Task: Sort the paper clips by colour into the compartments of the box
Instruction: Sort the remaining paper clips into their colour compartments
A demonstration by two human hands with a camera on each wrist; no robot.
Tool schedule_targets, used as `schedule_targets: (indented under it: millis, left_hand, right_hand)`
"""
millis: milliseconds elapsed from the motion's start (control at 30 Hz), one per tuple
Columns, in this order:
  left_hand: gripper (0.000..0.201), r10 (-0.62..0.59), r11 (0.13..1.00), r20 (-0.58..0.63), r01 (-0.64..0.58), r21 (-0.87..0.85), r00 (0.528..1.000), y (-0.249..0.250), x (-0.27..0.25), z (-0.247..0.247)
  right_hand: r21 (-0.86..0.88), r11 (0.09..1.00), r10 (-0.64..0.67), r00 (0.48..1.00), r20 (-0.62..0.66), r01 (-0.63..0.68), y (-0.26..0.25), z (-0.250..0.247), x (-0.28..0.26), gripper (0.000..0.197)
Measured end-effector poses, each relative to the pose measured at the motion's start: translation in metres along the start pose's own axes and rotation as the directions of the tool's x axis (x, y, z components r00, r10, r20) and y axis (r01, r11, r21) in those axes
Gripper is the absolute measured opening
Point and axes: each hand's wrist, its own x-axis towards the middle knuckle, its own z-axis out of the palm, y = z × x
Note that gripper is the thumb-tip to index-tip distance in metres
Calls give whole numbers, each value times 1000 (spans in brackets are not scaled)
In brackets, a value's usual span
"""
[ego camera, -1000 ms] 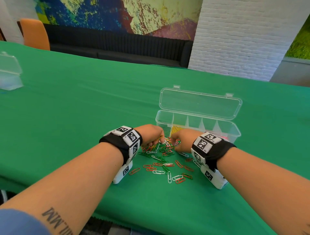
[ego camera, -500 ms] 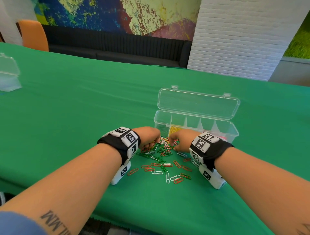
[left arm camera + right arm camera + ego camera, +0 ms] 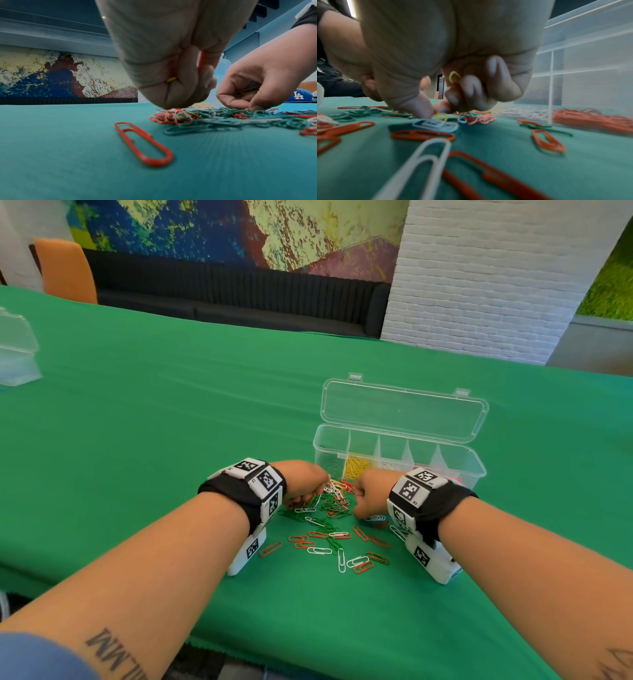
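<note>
While both wrists sit low on the green bench (image 3: 144, 419), the nearest stuff is a loose scatter of red, white and green paper clips (image 3: 339, 546) lying on the bench between the two forearms. One lone red clip (image 3: 142, 143) lies flat on its own, just on the near side of the main pile (image 3: 334, 498), which is where both hands are working.

Left hand (image 3: 301, 479) comes down on the left edge of the pile with its fingers curled in tight. From the left wrist view its grip is clenched around a few clips: a yellow clip end (image 3: 171, 79) pokes out of the fist and something red shows between the fingers. Fingertips touch the top of the pile.

Right hand (image 3: 368, 491) is at the right edge of the pile, also curled. Its grip holds a yellow clip (image 3: 453, 77) tucked against the fingers, and the thumb tip is down on the clips, just beside another yellow one (image 3: 442, 117).

Just behind the pile stands the clear box (image 3: 479, 465), lid (image 3: 404, 412) flipped up and open. Looking at it from the pile: green clips in the leftmost compartment, yellow next, then white, then red. The far right end is hidden behind the right wrist band.

Way off to the left of the box, at the bench edge, sits another clear container (image 3: 17, 350).
</note>
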Motion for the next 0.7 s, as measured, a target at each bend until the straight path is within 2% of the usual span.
schedule_targets:
  millis: [133, 267, 367, 467, 600, 700]
  left_hand:
    - [40, 9, 1000, -10, -9, 2, 1000, -1, 2, 1]
    - [42, 28, 999, -4, -28, -21, 1000, -3, 3, 1]
    - [40, 36, 999, -4, -36, -18, 999, -3, 3, 2]
    - [33, 14, 999, -5, -14, 33, 1000, -1, -1, 3]
    - [24, -5, 997, -4, 5, 71, 1000, 0, -6, -2]
    - [22, -37, 995, 54, 42, -89, 998, -1, -7, -7]
  right_hand:
    - [49, 998, 30, 1000, -7, -30, 2, 0, -3, 31]
    - [244, 970, 1, 996, -87, 20, 1, -9, -11, 30]
    - [398, 917, 34, 995, -96, 7, 3, -19, -19, 29]
    - [592, 805, 107, 991, -77, -41, 8, -24, -24, 30]
    - [755, 644, 173, 985, 13, -123, 18, -26, -26, 24]
    - [824, 531, 200, 974, 104, -198, 23, -25, -26, 16]
